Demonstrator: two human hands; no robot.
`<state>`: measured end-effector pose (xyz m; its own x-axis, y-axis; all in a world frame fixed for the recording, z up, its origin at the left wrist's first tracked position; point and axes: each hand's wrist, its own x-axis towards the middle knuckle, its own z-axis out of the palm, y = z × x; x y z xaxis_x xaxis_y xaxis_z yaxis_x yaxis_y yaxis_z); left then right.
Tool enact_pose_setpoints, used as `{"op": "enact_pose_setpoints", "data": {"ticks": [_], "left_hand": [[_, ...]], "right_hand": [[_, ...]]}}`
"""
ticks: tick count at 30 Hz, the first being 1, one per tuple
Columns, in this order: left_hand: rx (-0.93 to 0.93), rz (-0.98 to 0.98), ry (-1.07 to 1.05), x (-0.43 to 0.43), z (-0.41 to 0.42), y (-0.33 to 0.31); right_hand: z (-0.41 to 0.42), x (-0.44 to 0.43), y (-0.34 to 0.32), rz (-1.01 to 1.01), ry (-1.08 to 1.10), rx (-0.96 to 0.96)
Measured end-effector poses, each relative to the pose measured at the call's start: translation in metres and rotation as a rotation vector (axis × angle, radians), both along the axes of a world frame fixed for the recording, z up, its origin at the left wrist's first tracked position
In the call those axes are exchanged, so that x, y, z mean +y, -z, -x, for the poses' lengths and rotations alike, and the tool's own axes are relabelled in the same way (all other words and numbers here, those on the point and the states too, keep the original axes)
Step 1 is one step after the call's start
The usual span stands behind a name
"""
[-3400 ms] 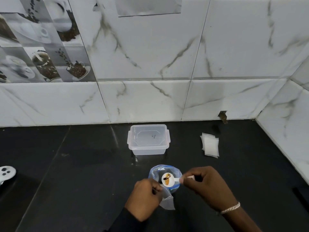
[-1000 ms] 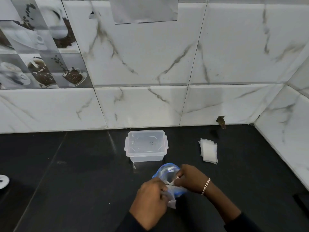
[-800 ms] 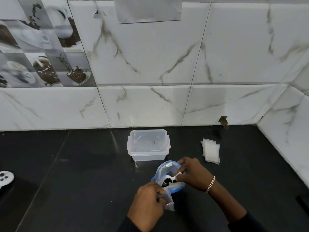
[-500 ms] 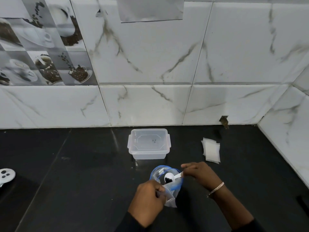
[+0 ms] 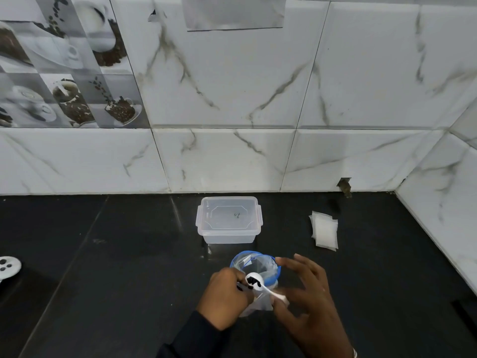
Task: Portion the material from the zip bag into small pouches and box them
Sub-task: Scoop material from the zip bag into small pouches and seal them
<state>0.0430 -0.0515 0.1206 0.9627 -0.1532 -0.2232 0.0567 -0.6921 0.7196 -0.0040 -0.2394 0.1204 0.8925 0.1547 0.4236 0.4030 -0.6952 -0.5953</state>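
Right now the right hand pinches the handle end of a small white spoon between thumb and forefinger, the other fingers spread loose. The spoon's long axis runs from that pinch up and to the left, its bowl holding a dark portion just at the near rim of the zip bag. The left hand is closed on the bag's near side, perhaps on a pouch too, though I cannot tell. The lidded box stands beyond the bag; the small pouches lie well to the right, nearer the spoon hand.
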Motion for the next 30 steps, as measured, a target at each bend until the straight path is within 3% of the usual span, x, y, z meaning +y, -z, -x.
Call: {"op": "enact_pose_setpoints", "data": {"ticks": [8, 16, 19, 23, 30], "left_hand": [[0.045, 0.05, -0.011, 0.002, 0.002, 0.0], [0.007, 0.053, -0.014, 0.002, 0.005, 0.003], [0.034, 0.076, -0.029, 0.002, 0.006, 0.006], [0.051, 0.087, -0.023, 0.005, 0.008, 0.008], [-0.018, 0.036, 0.077, 0.009, 0.015, 0.013]], "right_hand": [[0.022, 0.002, 0.025, 0.267, -0.026, -0.314], [0.03, 0.0, 0.034, 0.313, 0.001, -0.348], [0.024, -0.001, 0.025, 0.039, 0.042, -0.243], [0.005, -0.01, -0.001, -0.369, 0.283, 0.142], [-0.049, -0.007, 0.001, 0.007, 0.247, 0.525]]}}
